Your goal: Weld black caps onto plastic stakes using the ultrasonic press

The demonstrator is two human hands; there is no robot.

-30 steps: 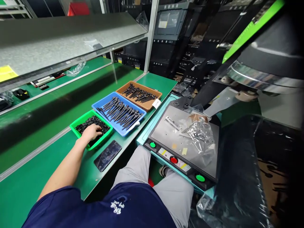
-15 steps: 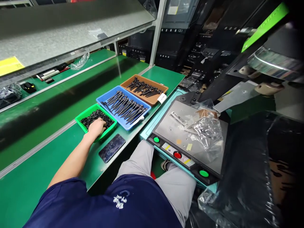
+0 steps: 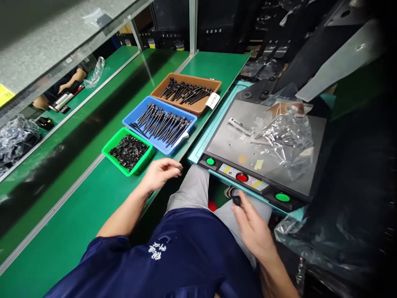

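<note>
My left hand (image 3: pixel 159 174) is closed in a pinch over the table's front edge, just right of the green tray (image 3: pixel 107 154). A small black part (image 3: pixel 180 168) shows at its fingertips. My right hand (image 3: pixel 252 227) is above my lap, in front of the machine's buttons, with thumb and fingers closed on a small black piece (image 3: pixel 236 200); its exact kind is unclear. Small black parts (image 3: pixel 128 151) fill the green tray. Beside it, a blue tray (image 3: pixel 130 117) holds several long black screw-like rods (image 3: pixel 161 126), and a brown tray (image 3: pixel 198 108) has shorter threaded ones (image 3: pixel 186 92).
At right stands a machine plate (image 3: pixel 223 145) with clear plastic bags (image 3: pixel 285 132), green buttons (image 3: pixel 283 197) and a red button (image 3: pixel 242 177). A metal shelf (image 3: pixel 46 45) overhangs the green table (image 3: pixel 87 198). Another person's hand (image 3: pixel 76 79) shows beyond the shelf.
My left hand has come out of the green tray and moved right, with a small black part in its pinch. My right hand has come into view holding a black piece. The view has shifted.
</note>
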